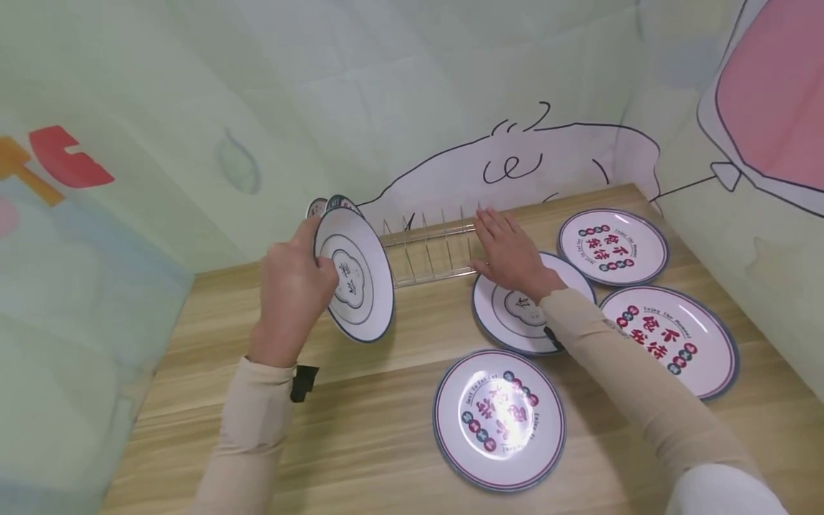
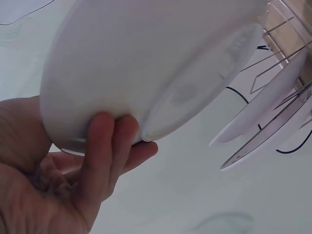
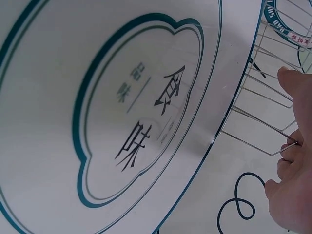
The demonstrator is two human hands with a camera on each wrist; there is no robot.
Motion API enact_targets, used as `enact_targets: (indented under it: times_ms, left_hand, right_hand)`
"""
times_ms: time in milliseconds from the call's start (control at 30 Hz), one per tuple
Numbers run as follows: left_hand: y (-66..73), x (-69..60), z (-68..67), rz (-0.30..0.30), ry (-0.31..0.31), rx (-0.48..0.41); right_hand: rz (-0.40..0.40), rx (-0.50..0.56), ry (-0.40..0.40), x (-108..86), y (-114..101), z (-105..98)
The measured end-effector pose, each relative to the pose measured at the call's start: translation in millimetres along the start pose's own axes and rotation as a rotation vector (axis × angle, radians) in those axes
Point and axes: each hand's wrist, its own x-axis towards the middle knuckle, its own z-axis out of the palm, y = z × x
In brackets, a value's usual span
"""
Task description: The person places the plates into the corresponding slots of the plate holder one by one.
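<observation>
My left hand grips a white plate with a blue rim by its left edge, thumb on the face and fingers on the underside. The plate is tilted steeply above the left part of a wire dish rack. Beyond it, two plates stand in the rack, mostly hidden in the head view. At the rack's right end, my right hand touches the wires with fingers extended. Under my right wrist, a blue-rimmed plate lies on the table, partly covered.
Patterned plates with red lettering lie flat on the wooden table: one at the front, one at the far right, and another right plate partly behind my sleeve. A printed cloth wall stands close behind the rack.
</observation>
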Motion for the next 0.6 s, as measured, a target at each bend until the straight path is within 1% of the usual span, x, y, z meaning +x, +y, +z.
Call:
enact_targets:
  times_ms: [100, 200, 400, 600]
  left_hand:
    - [1.0, 0.8, -4.3, -0.007, 0.000, 0.008]
    - [1.5, 3.3, -4.5, -0.018, -0.015, 0.012]
    - [-1.0, 7.6, 3.5, -0.045, -0.038, 0.033]
    - [-2.0, 12.3, 11.0, -0.053, -0.052, 0.037]
  right_hand:
    - [0.000, 0.004, 0.001, 0.9, 0, -1]
    - [0.005, 0.006, -0.001, 1.6, 1, -1]
    - [0.005, 0.028, -0.007, 2.2, 0, 1]
    - [0.009, 0.017, 0.005, 1.2, -2, 1]
